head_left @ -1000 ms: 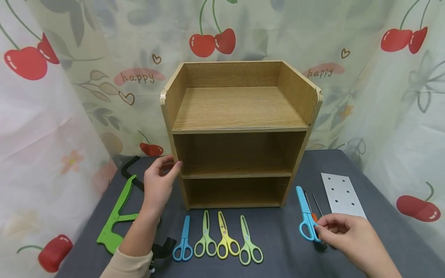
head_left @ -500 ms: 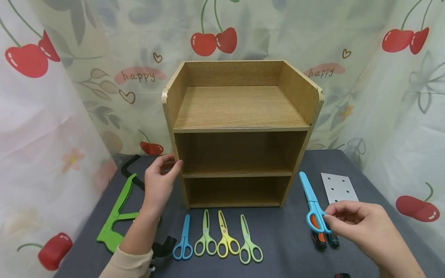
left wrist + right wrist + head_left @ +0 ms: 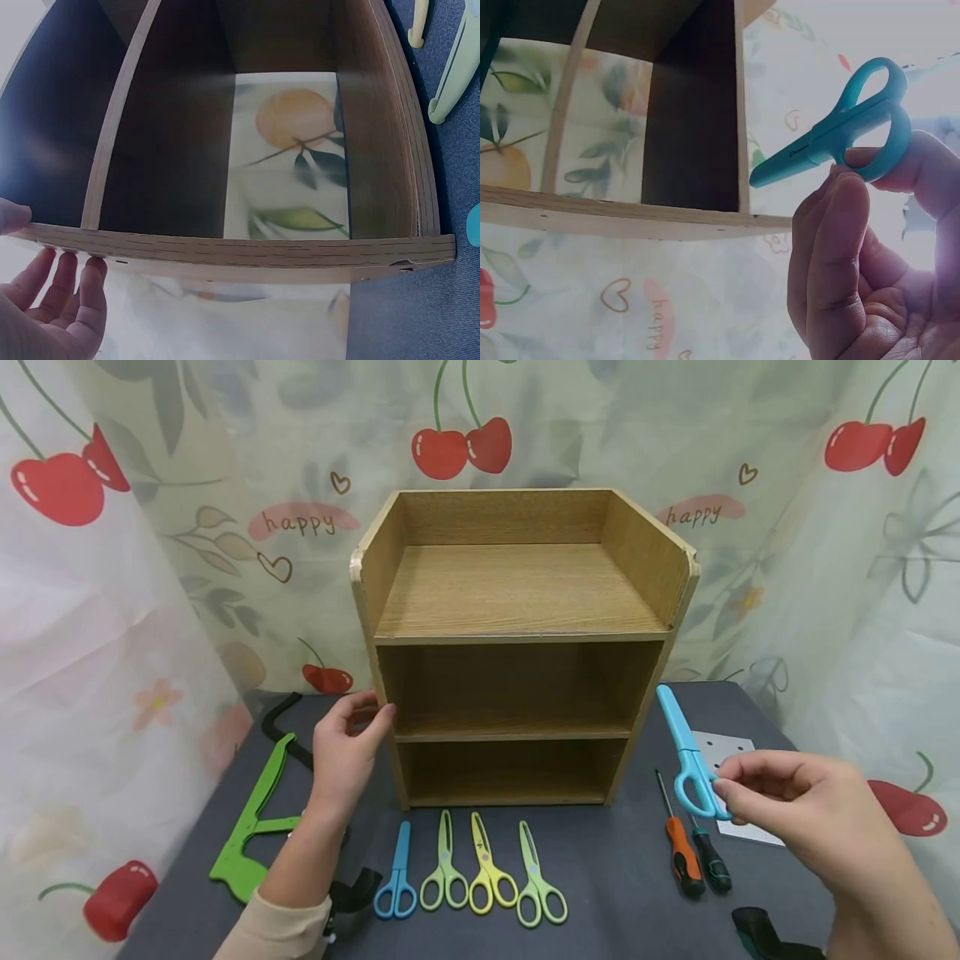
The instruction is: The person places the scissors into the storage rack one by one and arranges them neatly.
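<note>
— "Two grips in view; how tight is each?"
— "R grip (image 3: 806,802): thumb & fingers nearly brought together, one handle loop of the light-blue scissors (image 3: 679,727) pinched. L grip (image 3: 345,745): side panel (image 3: 247,249) of the wooden shelf (image 3: 495,593) held betw. thumb & fingertips."
— "Scissors' pos.?"
— "Held up off the tabletop (image 3: 615,877), just R of the shelf, blade end pointed away & slightly L; white card (image 3: 722,745) partly covered."
— "What's added by the wrist cams?"
— "Thumb & fingertips are shown on opp. sides of the panel by L wrist view; panel's outer side is mostly hidden in head view. In R wrist view, a digit tip is seen thru the loop. Also, a fruit-&-leaf print (image 3: 296,120) is seen within the shelf's frame from both wrists; only wood is seen there from head view."
— "Shown only by head view?"
— "Orange-handled screwdriver (image 3: 684,857) & dark-handled screwdriver (image 3: 712,862), laid side by side near the held scissors."
</note>
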Action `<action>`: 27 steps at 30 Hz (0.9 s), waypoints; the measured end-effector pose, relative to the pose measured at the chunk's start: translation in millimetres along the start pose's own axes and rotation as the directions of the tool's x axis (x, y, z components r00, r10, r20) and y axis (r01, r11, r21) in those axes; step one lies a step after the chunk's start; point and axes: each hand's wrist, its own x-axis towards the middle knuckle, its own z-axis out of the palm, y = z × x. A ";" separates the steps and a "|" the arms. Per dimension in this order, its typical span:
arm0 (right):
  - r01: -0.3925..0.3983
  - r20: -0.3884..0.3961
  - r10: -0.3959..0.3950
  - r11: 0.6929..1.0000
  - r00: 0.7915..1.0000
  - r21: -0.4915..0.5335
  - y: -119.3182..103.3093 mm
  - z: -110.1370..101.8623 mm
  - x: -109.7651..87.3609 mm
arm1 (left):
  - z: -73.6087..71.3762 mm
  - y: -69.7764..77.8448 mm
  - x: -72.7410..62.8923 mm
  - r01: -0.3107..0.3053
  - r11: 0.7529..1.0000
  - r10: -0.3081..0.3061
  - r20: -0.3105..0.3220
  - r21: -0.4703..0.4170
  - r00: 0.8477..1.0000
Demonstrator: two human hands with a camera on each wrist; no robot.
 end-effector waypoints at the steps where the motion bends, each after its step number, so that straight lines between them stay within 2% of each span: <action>1: 0.004 -0.002 -0.004 1.000 1.000 -0.001 -2.0 -2.0 1.5 | -0.1 0.0 0.2 0.000 1.000 0.000 -0.001 0.000 1.000; 11: 0.081 -0.025 -0.081 0.997 0.996 0.000 -20.1 -17.5 11.8 | 0.1 0.4 0.5 0.000 1.000 0.000 -0.004 -0.002 1.000; 19: 0.184 -0.054 -0.183 0.982 0.982 0.032 -31.7 -24.0 18.2 | 0.5 0.8 0.4 -0.007 1.000 0.007 -0.008 -0.007 1.000; 27: 0.232 -0.061 -0.227 0.969 0.972 0.084 -52.1 -29.5 25.8 | 0.4 -1.0 1.7 -0.011 1.000 0.011 -0.018 -0.007 1.000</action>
